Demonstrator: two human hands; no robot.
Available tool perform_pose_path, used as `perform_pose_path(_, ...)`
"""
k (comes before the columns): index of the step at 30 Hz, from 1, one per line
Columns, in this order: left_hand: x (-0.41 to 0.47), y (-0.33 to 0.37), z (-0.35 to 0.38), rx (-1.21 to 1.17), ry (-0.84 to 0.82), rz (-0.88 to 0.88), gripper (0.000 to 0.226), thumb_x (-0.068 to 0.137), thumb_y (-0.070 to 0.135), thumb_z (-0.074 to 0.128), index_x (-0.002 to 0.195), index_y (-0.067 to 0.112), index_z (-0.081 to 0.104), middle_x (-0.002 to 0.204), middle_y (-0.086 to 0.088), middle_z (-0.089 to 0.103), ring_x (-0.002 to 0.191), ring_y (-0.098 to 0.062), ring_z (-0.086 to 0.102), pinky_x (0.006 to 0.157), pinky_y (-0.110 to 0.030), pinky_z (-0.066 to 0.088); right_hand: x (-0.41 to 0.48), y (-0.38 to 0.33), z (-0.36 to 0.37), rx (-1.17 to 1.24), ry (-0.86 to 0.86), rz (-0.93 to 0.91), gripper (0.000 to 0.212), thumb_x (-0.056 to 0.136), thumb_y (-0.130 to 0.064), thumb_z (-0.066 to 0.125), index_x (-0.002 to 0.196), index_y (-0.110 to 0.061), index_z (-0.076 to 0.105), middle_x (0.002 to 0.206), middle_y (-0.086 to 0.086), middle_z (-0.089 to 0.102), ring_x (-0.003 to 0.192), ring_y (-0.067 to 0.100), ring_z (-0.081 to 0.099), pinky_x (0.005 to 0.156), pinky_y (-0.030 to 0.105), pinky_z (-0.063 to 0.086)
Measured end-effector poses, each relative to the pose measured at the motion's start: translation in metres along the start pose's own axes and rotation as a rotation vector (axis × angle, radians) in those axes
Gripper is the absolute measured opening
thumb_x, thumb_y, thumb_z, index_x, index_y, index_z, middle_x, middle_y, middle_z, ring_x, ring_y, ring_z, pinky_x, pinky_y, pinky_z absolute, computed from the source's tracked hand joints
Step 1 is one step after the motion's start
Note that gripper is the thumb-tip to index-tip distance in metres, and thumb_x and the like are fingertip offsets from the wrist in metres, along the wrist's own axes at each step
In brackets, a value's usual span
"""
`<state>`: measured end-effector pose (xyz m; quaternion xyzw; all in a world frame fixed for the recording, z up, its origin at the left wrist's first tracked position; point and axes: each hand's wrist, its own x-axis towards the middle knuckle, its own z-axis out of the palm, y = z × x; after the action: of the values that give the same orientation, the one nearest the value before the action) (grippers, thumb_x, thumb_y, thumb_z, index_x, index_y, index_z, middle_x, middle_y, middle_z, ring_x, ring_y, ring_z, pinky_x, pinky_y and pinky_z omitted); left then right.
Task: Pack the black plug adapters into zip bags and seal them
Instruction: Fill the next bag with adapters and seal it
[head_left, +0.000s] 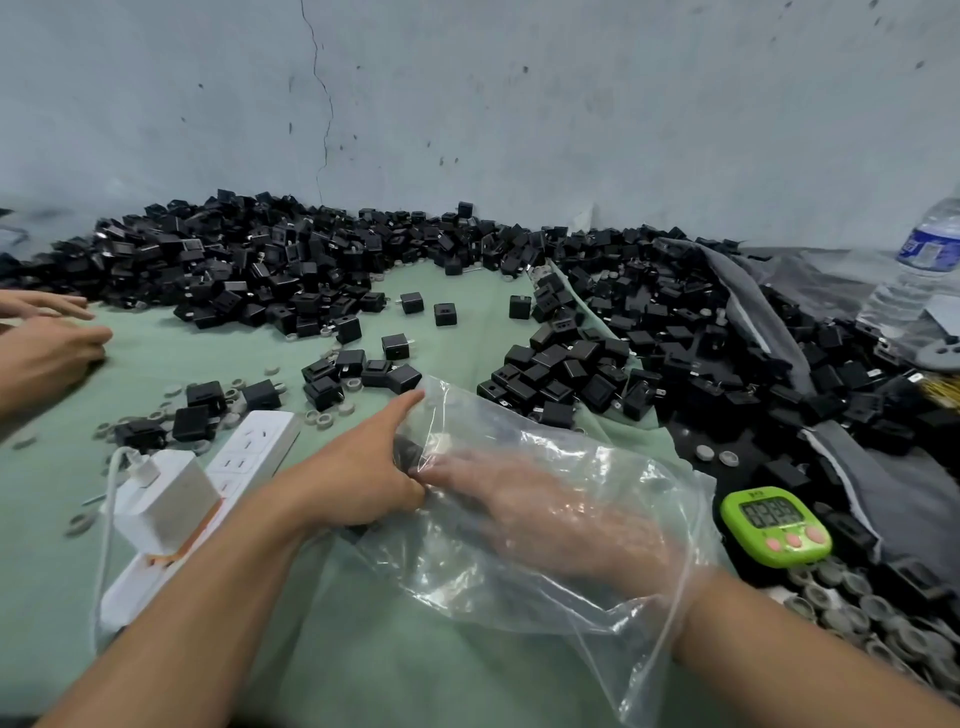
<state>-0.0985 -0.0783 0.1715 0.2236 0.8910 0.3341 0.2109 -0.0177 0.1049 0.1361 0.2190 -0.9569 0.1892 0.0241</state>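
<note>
A clear zip bag lies on the green cloth in front of me. My right hand is inside it, seen through the plastic, with its fingers stretched out flat toward the left. My left hand grips the bag's left edge with curled fingers, and one digit points out toward the loose black plug adapters. Something dark shows between my two hands at the bag's edge; what it is I cannot tell. A big pile of adapters runs along the wall and down the right side.
A white power strip with a white charger lies to my left. A green timer sits at the right, a water bottle far right. Grey rings lie scattered. Another person's hands rest at the left edge.
</note>
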Motion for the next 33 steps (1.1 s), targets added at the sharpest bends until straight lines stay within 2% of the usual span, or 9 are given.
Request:
perform_pose_path(4,0.002,-0.005,0.003,0.064,0.090,0.014,0.083,0.087,0.016,0.064,0.153,0.049,0.026,0.112,0.000,0.065,0.068,-0.011,0.063,0.055,-0.023,0.047,-0.002,-0.004,-0.003,0.074,0.039,0.094,0.046,0.105,-0.013,0.051,0.149,-0.028,0.050,0.141,-0.004,0.056,0.118,0.004,0.049,0.099,0.012,0.036)
perform_pose_path(8,0.001,-0.010,0.007,0.190,0.058,0.083,0.071,0.097,0.012,0.053,0.159,0.032,0.025,0.156,0.005,0.040,0.126,-0.011,0.046,0.097,-0.020,0.036,-0.025,0.003,-0.019,0.037,-0.062,0.193,0.061,0.096,0.004,0.055,0.149,-0.025,0.049,0.150,0.001,0.049,0.138,0.021,0.044,0.115,0.035,0.035)
perform_pose_path(13,0.004,-0.017,0.008,0.350,0.062,0.156,0.065,0.102,0.018,0.044,0.162,0.021,0.017,0.166,0.005,0.019,0.150,-0.008,0.018,0.118,-0.020,0.014,-0.078,0.014,-0.087,0.587,-0.209,0.263,0.031,0.093,-0.012,0.064,0.112,-0.034,0.077,0.138,-0.010,0.063,0.128,0.006,0.058,0.106,0.023,0.048)
perform_pose_path(16,0.006,-0.021,0.011,0.410,0.074,0.145,0.064,0.105,0.031,0.039,0.163,0.020,0.012,0.168,0.002,0.013,0.154,-0.013,0.011,0.125,-0.030,0.012,-0.101,0.032,-0.126,0.906,0.030,0.389,0.027,0.089,0.007,0.061,0.085,-0.012,0.080,0.101,0.007,0.077,0.096,0.016,0.074,0.078,0.020,0.059)
perform_pose_path(19,0.005,-0.020,0.013,0.457,0.080,0.132,0.066,0.105,0.041,0.035,0.163,0.025,0.007,0.170,0.000,0.007,0.156,-0.016,0.005,0.126,-0.038,0.011,-0.101,0.064,-0.132,1.152,0.596,0.630,0.035,0.070,0.016,0.041,0.059,-0.009,0.063,0.070,0.015,0.066,0.057,0.019,0.058,0.046,0.019,0.046)
perform_pose_path(22,0.003,-0.019,0.014,0.444,0.100,0.116,0.067,0.105,0.051,0.033,0.163,0.030,0.006,0.171,0.002,-0.001,0.156,-0.014,-0.002,0.126,-0.035,0.004,-0.084,0.094,-0.110,0.670,0.792,0.916,0.032,0.089,0.007,0.052,0.081,-0.017,0.071,0.089,0.009,0.073,0.063,0.016,0.058,0.058,0.026,0.046)
perform_pose_path(27,0.004,-0.020,0.016,0.405,0.123,0.124,0.059,0.108,0.035,0.036,0.162,0.031,0.013,0.170,0.001,0.008,0.156,-0.015,0.007,0.126,-0.034,0.009,-0.054,0.101,-0.069,0.115,0.361,0.763,0.051,0.095,-0.015,0.065,0.140,-0.034,0.055,0.126,-0.011,0.055,0.077,-0.005,0.066,0.068,0.013,0.052)
perform_pose_path(29,0.007,-0.020,0.015,0.379,0.121,0.129,0.058,0.106,0.026,0.038,0.161,0.029,0.019,0.169,-0.001,0.015,0.154,-0.016,0.015,0.125,-0.035,0.014,-0.050,0.104,-0.062,-0.011,0.329,0.773,0.048,0.093,-0.016,0.067,0.137,-0.030,0.057,0.139,-0.006,0.049,0.104,0.013,0.062,0.089,0.025,0.048)
perform_pose_path(33,0.009,-0.022,0.012,0.343,0.147,0.120,0.056,0.106,0.022,0.044,0.159,0.030,0.028,0.166,0.004,0.023,0.151,-0.015,0.024,0.121,-0.030,0.018,-0.060,0.102,-0.064,-0.077,0.477,0.838,0.021,0.089,-0.017,0.071,0.107,-0.028,0.065,0.107,-0.004,0.055,0.095,0.021,0.058,0.079,0.030,0.041)
